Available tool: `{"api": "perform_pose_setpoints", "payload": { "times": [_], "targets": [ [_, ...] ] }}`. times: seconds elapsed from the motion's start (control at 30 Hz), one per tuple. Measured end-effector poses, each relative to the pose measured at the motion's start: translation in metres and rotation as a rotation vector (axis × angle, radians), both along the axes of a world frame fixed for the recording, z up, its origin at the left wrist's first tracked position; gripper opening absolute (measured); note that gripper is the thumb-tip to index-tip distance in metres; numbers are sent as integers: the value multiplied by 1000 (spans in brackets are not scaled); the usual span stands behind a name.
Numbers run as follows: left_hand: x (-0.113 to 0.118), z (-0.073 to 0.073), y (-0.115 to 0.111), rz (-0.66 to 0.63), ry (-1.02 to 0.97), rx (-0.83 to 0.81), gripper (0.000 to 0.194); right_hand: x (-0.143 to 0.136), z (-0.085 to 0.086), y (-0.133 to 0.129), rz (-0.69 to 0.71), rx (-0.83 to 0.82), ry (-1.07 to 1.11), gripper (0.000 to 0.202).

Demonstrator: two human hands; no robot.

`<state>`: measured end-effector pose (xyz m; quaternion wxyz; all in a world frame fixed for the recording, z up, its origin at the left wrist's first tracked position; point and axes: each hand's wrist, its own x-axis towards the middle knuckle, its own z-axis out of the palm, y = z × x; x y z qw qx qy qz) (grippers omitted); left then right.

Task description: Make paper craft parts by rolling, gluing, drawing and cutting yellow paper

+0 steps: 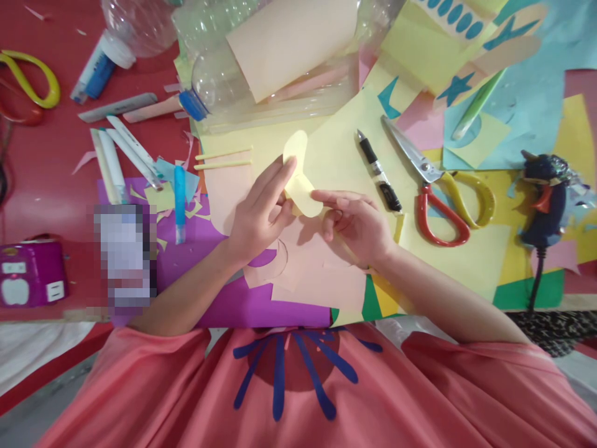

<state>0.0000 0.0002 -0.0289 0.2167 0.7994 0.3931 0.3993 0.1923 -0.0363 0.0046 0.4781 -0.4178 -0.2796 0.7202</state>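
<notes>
coral cloth of the person's shirt point(186, 392), with dark blue strokes fanning across the chest, fills the near edge, and two bare forearms reach from it over a crowded table point(28, 168). the left hand point(261, 208) is closed on a pale yellow paper cutout point(303, 190), pinching it between fingers and thumb near its middle. the cutout is bent, with two rounded lobes, one pointing away from the person and one toward the right hand point(359, 224). that hand's fingertip touches the nearer lobe while its other fingers curl loosely; whether it grips the paper, one cannot tell. the hands do not touch each other, and the cutout sits between them, raised above pale pink paper point(321, 286).

just beyond the left hand, two thin yellow sticks point(224, 157) lie side by side. to the right of the cutout, a black pen point(380, 174) rests on pale yellow paper point(466, 267), and near it lie scissors point(424, 167) with one red and one yellow handle, their blades together. farther right is a dark blue corded tool point(543, 211). on the left, a light blue marker point(180, 205) lies near paper scraps and a pixelated rectangle point(124, 255). clear plastic bottles point(214, 81) lie across the far side.
</notes>
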Motion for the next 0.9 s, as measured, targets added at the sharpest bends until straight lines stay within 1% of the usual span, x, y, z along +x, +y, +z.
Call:
{"api": "perform_pose_setpoints", "payload": {
  "times": [0.07, 0.13, 0.2, 0.23, 0.3, 0.33, 0.4, 0.47, 0.53, 0.63, 0.73, 0.9],
  "targets": [
    [1, 3, -2, -17, -23, -9, 43, -1, 0, 0, 1, 3, -43, 16],
    [1, 7, -5, -61, -60, -6, 45, -2, 1, -1, -13, 18, -71, 16],
    [2, 10, -8, -96, -138, -57, 50, -3, 1, -1, -44, 45, -100, 18],
    [2, 11, -9, -86, -182, -175, 54, -3, 0, -1, -59, 61, -126, 20],
    [3, 12, -9, 17, -344, -340, 60, -3, -1, -2, -84, 97, -201, 21],
    [4, 13, -8, 43, -412, -425, 58, -3, -2, -2, -94, 126, -241, 20],
    [5, 14, -4, 49, -500, -570, 47, -4, -4, -3, -111, 215, -315, 14],
    [7, 17, 0, 8, -518, -654, 33, -4, -6, -4, -125, 325, -390, 6],
    [8, 21, 1, -2, -519, -680, 25, -4, -7, -6, -130, 434, -483, 4],
    [11, 26, 0, 6, -500, -706, 23, -2, -7, -7, -140, 592, -654, 12],
    [12, 28, -2, -5, -475, -714, 27, 0, -8, -7, -168, 726, -772, 19],
    [12, 30, -4, 4, -430, -703, 35, 3, -9, -4, -191, 859, -837, 21]
  ]
}}
